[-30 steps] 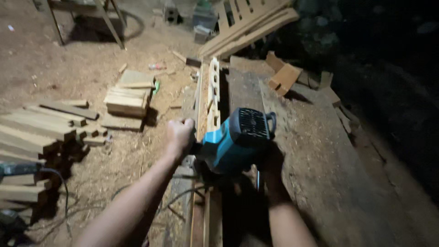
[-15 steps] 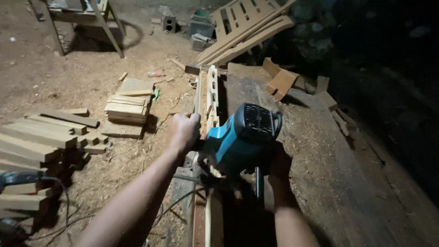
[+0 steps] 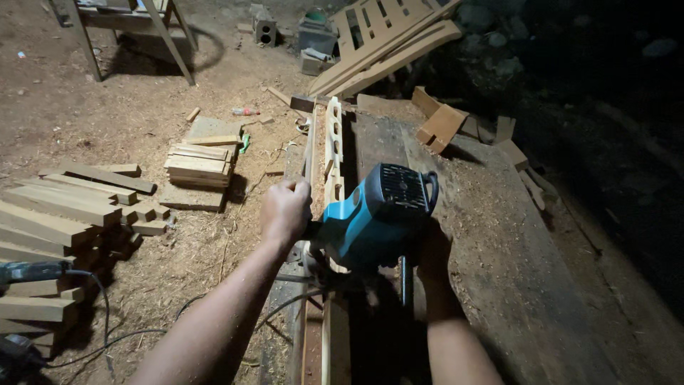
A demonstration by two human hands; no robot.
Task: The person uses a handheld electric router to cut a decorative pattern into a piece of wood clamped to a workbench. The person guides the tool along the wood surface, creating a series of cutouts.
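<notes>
Both hands, left hand (image 3: 285, 212) and right hand (image 3: 432, 249), fingers clamped on teal router (image 3: 376, 217) over slotted wooden strip (image 3: 332, 146).

To my left, on the sawdust floor (image 3: 107, 107), lie stacked wood strips (image 3: 57, 214) and a smaller pile of short boards (image 3: 198, 162). A slatted pallet (image 3: 377, 36) leans at the far end, with loose offcuts (image 3: 442, 125) beside it.

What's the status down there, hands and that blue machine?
Left hand gripping side handle, right hand on blue power router. Router sits on long slotted wooden strip. Sawdust on dark plank bench, path ahead open.
</notes>
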